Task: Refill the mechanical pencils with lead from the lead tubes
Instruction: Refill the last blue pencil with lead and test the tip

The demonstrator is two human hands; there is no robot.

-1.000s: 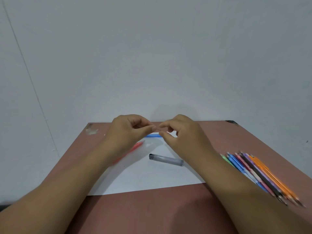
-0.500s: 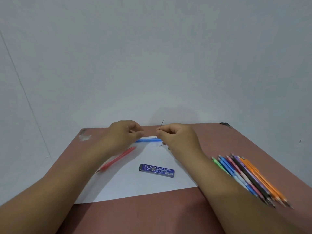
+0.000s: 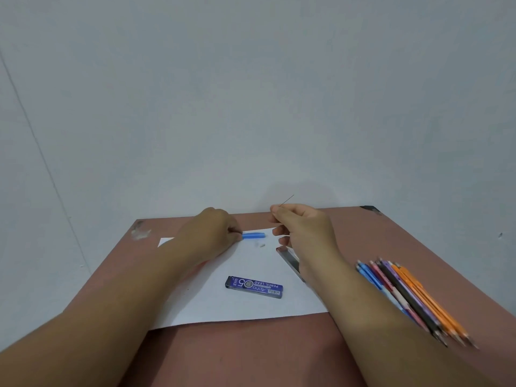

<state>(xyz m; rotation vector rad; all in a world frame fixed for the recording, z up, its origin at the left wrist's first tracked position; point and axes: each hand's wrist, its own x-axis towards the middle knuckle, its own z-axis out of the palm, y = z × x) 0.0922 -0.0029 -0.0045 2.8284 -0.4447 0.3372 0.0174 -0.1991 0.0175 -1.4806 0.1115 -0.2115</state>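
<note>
Illumination is even, diffuse and moderately bright, with a cool cast on the pale wall [image 3: 251, 93]. No glare or blown highlights appear. A faint, soft-edged shadow sits on the wall directly above the right hand [image 3: 303, 229], and another soft shadow lies on the white paper sheet [image 3: 251, 308] beside the left hand [image 3: 212, 233]. Shadow placement indicates light arriving from overhead and from the viewer's side of the tabletop [image 3: 251, 356]. Wide-angle distortion bows the wall seam far left of the paper sheet and stretches both forearms at the lower frame edge. Focus is sharp on the paper sheet; the coloured pencils [image 3: 410, 297] to its right show slight smearing toward their tips.
</note>
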